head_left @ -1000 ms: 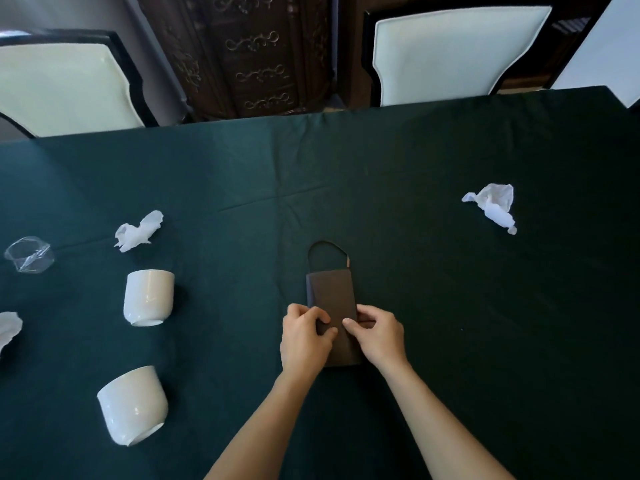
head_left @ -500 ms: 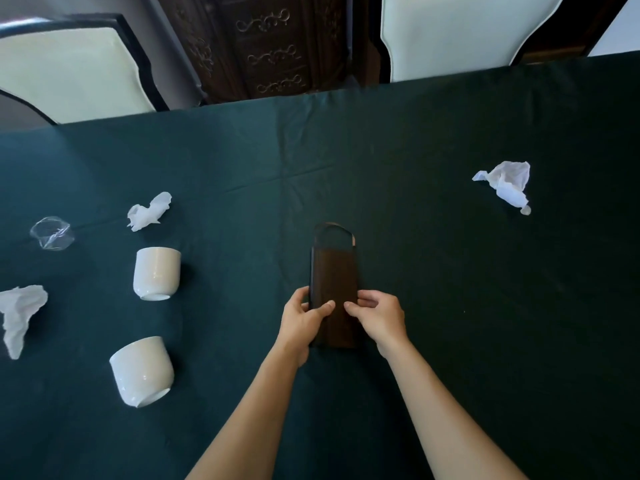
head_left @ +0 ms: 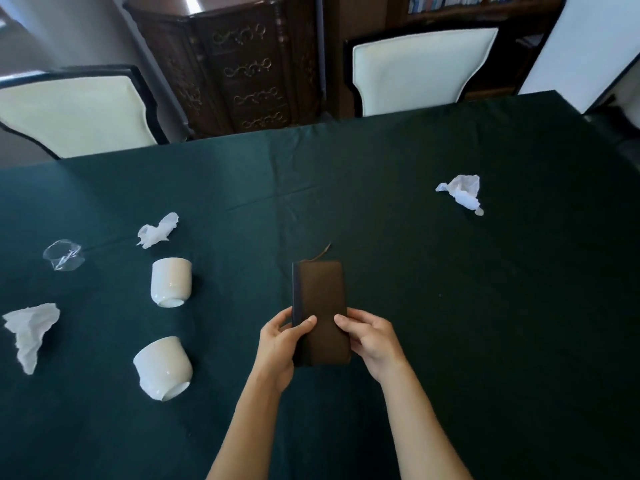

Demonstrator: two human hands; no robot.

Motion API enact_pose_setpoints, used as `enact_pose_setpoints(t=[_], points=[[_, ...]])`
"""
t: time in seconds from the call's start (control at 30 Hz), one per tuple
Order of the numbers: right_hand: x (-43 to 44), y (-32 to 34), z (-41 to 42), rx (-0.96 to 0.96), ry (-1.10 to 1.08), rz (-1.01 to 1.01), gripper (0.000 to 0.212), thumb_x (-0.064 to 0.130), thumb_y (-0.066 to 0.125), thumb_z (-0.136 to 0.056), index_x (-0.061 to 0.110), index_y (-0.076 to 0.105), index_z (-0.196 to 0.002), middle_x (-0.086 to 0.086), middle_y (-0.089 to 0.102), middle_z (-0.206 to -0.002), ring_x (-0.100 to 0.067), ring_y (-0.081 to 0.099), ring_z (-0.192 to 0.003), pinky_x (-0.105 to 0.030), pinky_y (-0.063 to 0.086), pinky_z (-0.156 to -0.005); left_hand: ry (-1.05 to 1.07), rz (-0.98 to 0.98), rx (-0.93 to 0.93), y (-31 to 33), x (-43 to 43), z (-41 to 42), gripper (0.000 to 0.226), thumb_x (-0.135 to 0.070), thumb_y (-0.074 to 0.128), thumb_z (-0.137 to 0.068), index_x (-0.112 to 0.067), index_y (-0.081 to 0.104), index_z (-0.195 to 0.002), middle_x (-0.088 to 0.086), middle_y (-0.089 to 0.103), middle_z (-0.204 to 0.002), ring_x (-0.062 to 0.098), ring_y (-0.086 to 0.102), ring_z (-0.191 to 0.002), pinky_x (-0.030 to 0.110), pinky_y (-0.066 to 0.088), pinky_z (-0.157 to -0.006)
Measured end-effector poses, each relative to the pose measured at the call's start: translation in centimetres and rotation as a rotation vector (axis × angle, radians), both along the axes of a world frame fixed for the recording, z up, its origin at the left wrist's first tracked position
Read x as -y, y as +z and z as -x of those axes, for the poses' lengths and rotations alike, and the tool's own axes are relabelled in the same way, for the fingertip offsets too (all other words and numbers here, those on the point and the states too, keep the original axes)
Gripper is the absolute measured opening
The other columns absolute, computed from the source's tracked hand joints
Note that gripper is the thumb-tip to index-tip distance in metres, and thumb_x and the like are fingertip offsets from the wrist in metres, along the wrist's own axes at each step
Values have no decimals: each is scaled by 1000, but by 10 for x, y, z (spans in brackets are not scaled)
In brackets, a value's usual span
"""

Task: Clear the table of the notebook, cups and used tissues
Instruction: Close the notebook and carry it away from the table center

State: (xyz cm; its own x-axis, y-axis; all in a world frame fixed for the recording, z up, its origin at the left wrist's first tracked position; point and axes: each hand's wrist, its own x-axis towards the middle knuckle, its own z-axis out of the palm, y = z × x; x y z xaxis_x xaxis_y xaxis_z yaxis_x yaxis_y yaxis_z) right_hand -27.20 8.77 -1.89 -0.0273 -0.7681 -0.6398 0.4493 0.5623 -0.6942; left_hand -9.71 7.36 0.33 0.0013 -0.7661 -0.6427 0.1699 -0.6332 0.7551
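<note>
On a tabletop (head_left: 450, 341) draped in dark green cloth, a crumpled tissue (head_left: 30, 329) lies at the left edge beside a clear plastic cup (head_left: 63, 254). A second tissue (head_left: 157, 231) sits farther back, with two white cups (head_left: 171, 282) (head_left: 162, 368) tipped on their sides toward the near edge. At centre, the left hand (head_left: 282, 344) and right hand (head_left: 370, 336) clamp a closed brown notebook (head_left: 320, 306) by its near end, seemingly lifted clear of the cloth. A third tissue (head_left: 462, 192) rests toward the far right corner.
</note>
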Motion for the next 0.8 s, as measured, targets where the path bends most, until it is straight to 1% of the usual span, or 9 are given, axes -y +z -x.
enact_pose_setpoints(t=[0.03, 0.1, 0.2, 0.3, 0.37, 0.5, 0.63, 0.7, 0.8], points=[[-10, 8, -5, -18, -31, 13, 20, 12, 82, -86, 12, 79, -105, -8, 83, -99, -20, 80, -89, -29, 64, -70, -17, 13, -17, 5, -6, -5, 38, -11, 81, -89, -13, 73, -126, 14, 83, -110, 34, 79, -103, 50, 66, -81], [-32, 24, -16, -49, -95, 40, 21, 15, 83, -85, 15, 79, -105, -6, 83, -98, -20, 80, -90, -30, 64, -70, -60, 45, -52, 15, -19, -15, 37, -12, 83, -87, -15, 75, -123, 13, 83, -111, 33, 80, -103, 47, 67, -78], [-66, 46, -34, -62, -180, 69, 24, 16, 84, -84, 16, 78, -108, -6, 83, -100, -20, 80, -92, -31, 65, -73, -137, 84, -93, 31, -38, -30, 36, -13, 84, -85, -15, 76, -121, 13, 83, -110, 30, 81, -99, 39, 66, -71], [-102, 64, -55, -79, -273, 96, 26, 16, 84, -84, 15, 78, -109, -7, 83, -101, -22, 80, -95, -34, 65, -75, -217, 109, -128, 44, -57, -46, 38, -13, 85, -84, -15, 75, -121, 13, 84, -109, 30, 82, -96, 37, 66, -68], [-125, 73, -67, -95, -340, 115, 26, 15, 84, -83, 15, 78, -108, -8, 83, -101, -23, 80, -95, -35, 65, -76, -277, 127, -145, 51, -71, -56, 40, -14, 85, -84, -15, 75, -122, 13, 83, -110, 31, 81, -98, 38, 66, -70], [-173, 89, -83, -137, -470, 149, 25, 15, 85, -82, 16, 80, -106, -8, 83, -102, -24, 79, -96, -34, 65, -76, -393, 125, -219, 60, -102, -64, 39, -16, 86, -82, -15, 77, -120, 14, 82, -114, 32, 80, -102, 39, 66, -73], [-220, 104, -84, -157, -613, 180, 17, 11, 84, -83, 15, 82, -99, -10, 82, -102, -25, 80, -96, -33, 64, -76, -550, 135, -274, 73, -129, -55, 31, -14, 81, -88, -16, 78, -120, 15, 81, -118, 32, 79, -106, 38, 66, -77], [-245, 111, -80, -171, -669, 191, 21, 11, 84, -82, 12, 82, -103, -11, 82, -103, -27, 79, -98, -35, 65, -80, -615, 141, -295, 80, -145, -45, 30, -13, 79, -90, -16, 78, -121, 14, 81, -119, 31, 79, -107, 36, 65, -78], [-281, 120, -70, -198, -772, 192, 35, 10, 85, -80, 7, 77, -114, -12, 82, -105, -30, 78, -102, -42, 62, -90, -709, 149, -339, 91, -173, -28, 29, -11, 74, -94, -16, 77, -122, 13, 80, -121, 30, 78, -108, 35, 65, -79]])
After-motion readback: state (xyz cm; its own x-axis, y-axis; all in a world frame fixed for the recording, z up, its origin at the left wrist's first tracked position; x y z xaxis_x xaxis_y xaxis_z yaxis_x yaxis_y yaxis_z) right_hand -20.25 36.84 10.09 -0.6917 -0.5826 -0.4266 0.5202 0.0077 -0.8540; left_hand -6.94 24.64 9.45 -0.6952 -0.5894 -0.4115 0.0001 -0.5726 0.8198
